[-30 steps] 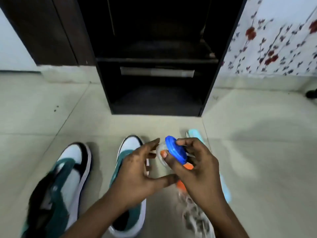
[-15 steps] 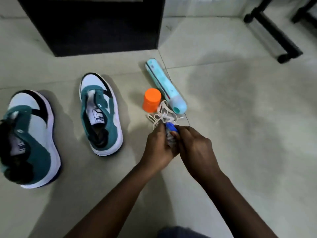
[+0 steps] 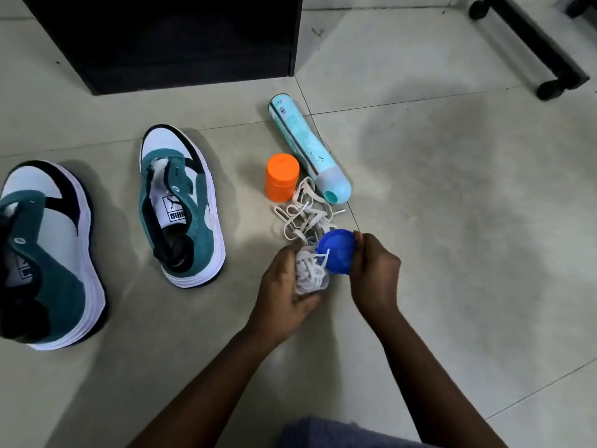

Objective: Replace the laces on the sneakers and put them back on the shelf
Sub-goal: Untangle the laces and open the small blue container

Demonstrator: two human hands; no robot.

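A: Laces (image 3: 310, 272), the white bundle — where are they sitting?

B: They are sitting inside a small clear jar, and the left hand (image 3: 284, 294) is curling round that jar from below, gripping it above the floor (image 3: 452, 221).

A: And the other hand?

B: The right hand (image 3: 374, 273) is pinching a blue lid (image 3: 336, 255) by its rim, holding it tilted right against the jar's mouth. One lace end is lying across the lid's face.

A: What is lying just past the hands?

B: A second, loose tangle of white laces (image 3: 307, 215) is resting on the tiles. It is touching an orange cap (image 3: 281, 181) standing upright, and just right of that a pale blue spray can (image 3: 308, 150) is lying on its side, its rounded end pointing toward the person.

A: The sneakers?

B: Both are standing on the floor to the left, with no laces in the eyelets. The nearer sneaker (image 3: 181, 205) is lying close to the cap; the other sneaker (image 3: 42, 253) is sitting at the left edge of view. Their toes are pointing toward the dark shelf (image 3: 181, 43) at the far side.

A: Anything else?

B: A black wheeled frame (image 3: 546, 59) is standing at the far right.
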